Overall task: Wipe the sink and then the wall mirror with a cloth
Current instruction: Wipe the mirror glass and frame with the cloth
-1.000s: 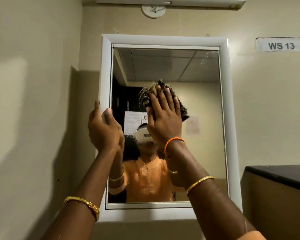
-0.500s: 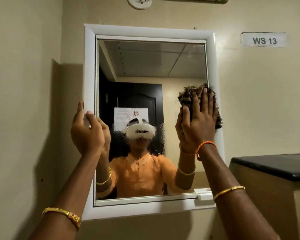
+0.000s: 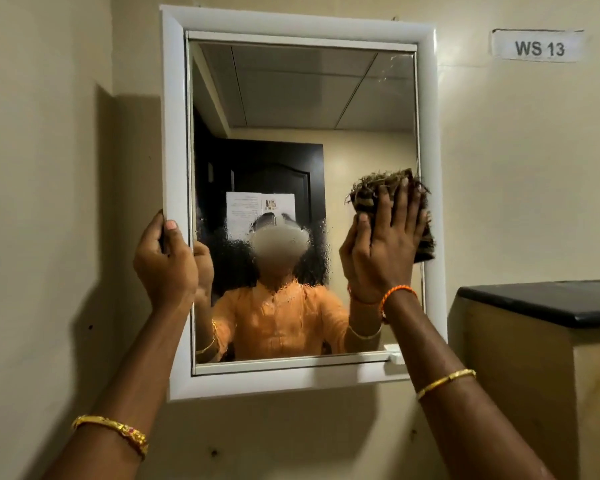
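The right hand (image 3: 388, 247) presses a cloth (image 3: 371, 199) flat-fingered against the mirror (image 3: 291, 98) near its right edge. The left hand (image 3: 165, 265) grips the frame (image 3: 174, 133).

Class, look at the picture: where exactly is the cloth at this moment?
The cloth is under the flat right hand, pressed against the mirror glass at its right edge, about mid-height.

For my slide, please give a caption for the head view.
Right hand presses a frayed cloth to the wall mirror; left hand grips its white frame.
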A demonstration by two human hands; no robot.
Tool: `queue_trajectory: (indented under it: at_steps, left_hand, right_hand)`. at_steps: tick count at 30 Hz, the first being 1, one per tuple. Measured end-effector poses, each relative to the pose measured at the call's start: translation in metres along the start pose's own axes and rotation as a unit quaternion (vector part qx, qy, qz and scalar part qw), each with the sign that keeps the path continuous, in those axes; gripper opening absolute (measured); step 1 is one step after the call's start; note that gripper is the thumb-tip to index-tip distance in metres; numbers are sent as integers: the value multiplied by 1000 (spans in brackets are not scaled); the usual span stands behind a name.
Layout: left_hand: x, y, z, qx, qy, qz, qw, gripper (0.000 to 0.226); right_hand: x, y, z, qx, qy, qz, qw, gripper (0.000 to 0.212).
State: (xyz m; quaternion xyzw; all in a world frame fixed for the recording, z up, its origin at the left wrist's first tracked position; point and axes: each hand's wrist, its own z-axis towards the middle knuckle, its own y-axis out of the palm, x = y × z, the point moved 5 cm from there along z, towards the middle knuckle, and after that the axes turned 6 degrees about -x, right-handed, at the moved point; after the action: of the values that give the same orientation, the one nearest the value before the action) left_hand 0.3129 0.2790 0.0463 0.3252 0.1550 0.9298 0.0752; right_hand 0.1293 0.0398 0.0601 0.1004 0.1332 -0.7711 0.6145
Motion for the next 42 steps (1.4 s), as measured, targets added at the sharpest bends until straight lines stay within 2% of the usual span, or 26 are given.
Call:
queue_trajectory:
  at_steps: [3,8,11,15,18,20,22,25,32,34,38,42]
  left_hand:
    - [-3,-5,3,-18,-7,-23,1000,34]
    - [-3,-12,6,-67,-72,-88,991,32]
    - [-8,-13,9,-93,-102,-116,984,34]
    - [-5,-12,9,-112,-96,-99,984,38]
    - [-4,-16,7,-120,-81,-87,986,38]
    - [-6,-22,5,-110,-82,-79,987,37]
    - [-9,-27,5,-97,-82,-78,989,36]
    - [-12,-32,8,-119,-91,-80,985,37]
    - [-19,-33,8,-155,-111,-116,975,39]
    - [-23,-32,5,-158,-123,-140,970,39]
    - [-23,-31,3,-171,-132,-158,964,39]
    - [-19,-34,-3,-200,-103,-146,964,41]
  right_hand:
    - [-4,0,2,9,3,18,1000,56]
    - [-47,20,-14,19,4,48,999,57]
    - [-90,42,-26,2,-36,58,998,57]
    - [-148,64,-40,-48,-131,79,987,57]
    - [-151,61,-39,-80,-169,120,975,59]
    - [-129,50,-32,-66,-145,157,975,64]
    - [-93,34,-23,-16,-75,166,983,64]
    - [-60,18,-17,11,-15,186,982,59]
    - [-93,35,-27,40,-13,192,981,60]
    - [-122,48,-38,21,-35,198,979,64]
    - [-193,77,-62,-53,-136,198,969,70]
    - [-213,87,-68,-87,-144,189,967,79]
